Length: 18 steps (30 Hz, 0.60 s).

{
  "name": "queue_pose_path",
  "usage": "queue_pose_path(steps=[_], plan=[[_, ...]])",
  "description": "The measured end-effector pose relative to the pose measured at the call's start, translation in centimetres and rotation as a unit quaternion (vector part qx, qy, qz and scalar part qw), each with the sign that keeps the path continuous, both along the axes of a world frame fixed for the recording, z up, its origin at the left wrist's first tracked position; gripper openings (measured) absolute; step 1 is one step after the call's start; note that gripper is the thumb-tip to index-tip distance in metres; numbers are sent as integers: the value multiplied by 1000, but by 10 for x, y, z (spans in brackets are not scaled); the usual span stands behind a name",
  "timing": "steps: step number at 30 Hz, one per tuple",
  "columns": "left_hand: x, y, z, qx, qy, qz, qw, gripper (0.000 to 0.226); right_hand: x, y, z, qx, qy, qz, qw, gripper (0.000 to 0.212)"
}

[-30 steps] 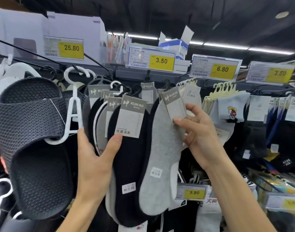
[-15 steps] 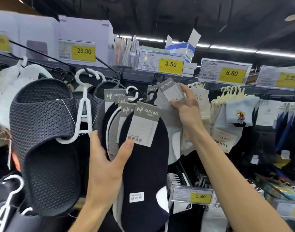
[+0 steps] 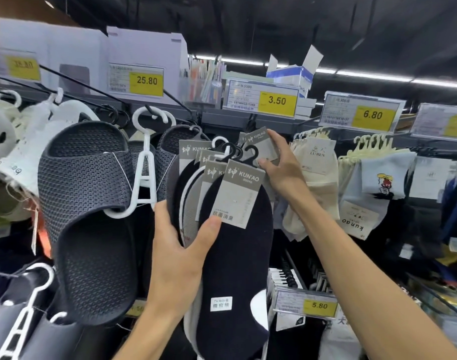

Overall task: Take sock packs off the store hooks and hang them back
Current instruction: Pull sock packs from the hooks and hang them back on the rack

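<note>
Dark ceiling; flat, card-topped sock packs.

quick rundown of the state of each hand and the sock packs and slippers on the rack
left hand: grip closed on a bunch of sock packs, thumb on the front card
sock bunch: off the hook, black hangers free, navy pack in front
right hand: pinching a grey card at the rail
grey card pack: raised to the rail, hooked or not unclear
dark mesh slipper: hanging on white hanger
cream socks: hanging
</note>
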<state>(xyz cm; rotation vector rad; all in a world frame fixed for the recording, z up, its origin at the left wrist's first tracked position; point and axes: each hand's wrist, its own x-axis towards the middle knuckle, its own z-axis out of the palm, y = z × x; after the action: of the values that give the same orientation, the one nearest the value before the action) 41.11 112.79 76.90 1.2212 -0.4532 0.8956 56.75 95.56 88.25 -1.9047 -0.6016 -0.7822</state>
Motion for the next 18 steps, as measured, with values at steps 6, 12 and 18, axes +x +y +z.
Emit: queue_pose_path(steps=[6, 12, 18], plan=[[1, 0, 1, -6, 2, -6, 1000, 41, -51, -4, -19, 4, -61, -23, 998, 48], [4, -5, 3, 5, -13, -9, 1000, 38, -135, -11, -43, 26, -98, 109, 989, 25], [2, -19, 4, 16, -32, -75, 997, 24, -149, -18, -46, -5, -88, 95, 992, 31]])
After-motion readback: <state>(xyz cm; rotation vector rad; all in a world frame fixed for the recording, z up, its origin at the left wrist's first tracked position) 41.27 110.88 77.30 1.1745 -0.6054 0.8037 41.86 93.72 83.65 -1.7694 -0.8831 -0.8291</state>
